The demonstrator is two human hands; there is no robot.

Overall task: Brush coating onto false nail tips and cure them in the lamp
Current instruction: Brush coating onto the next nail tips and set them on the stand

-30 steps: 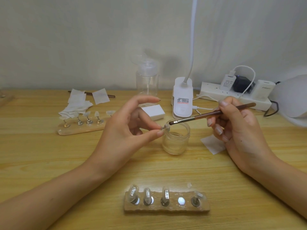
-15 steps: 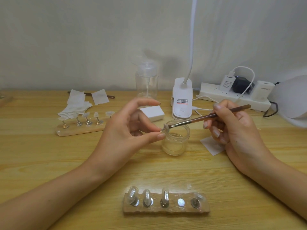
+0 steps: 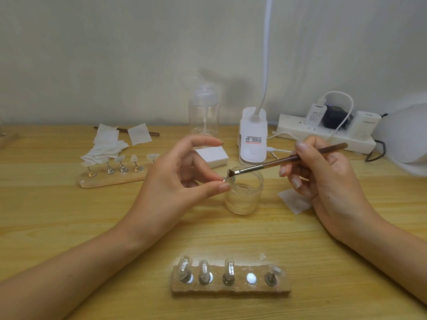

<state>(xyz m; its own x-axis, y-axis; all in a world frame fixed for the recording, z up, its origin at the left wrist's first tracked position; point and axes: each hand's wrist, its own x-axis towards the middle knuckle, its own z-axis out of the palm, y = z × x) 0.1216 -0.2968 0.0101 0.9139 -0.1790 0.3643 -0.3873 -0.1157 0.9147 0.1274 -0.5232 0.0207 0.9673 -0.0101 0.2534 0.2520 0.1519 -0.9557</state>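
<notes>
Brown brush (image 3: 288, 161) touches pinched nail tip (image 3: 231, 180) | lamp label (image 3: 253, 139) illegible

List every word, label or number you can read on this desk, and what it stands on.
Nothing reads clearly.
Clip lamp base: label with red and dark print, too small to read.
White charger: fine print, blurred.
White adapter: grey brand word, blurred.

Only one camera looks at this place. It sits on the person's head and looks forward and down at the desk (image 3: 69, 227). It is near: the left hand (image 3: 175, 181) and the right hand (image 3: 328, 183) fill the middle. The desk's far edge and the wall (image 3: 115, 54) show up top.
</notes>
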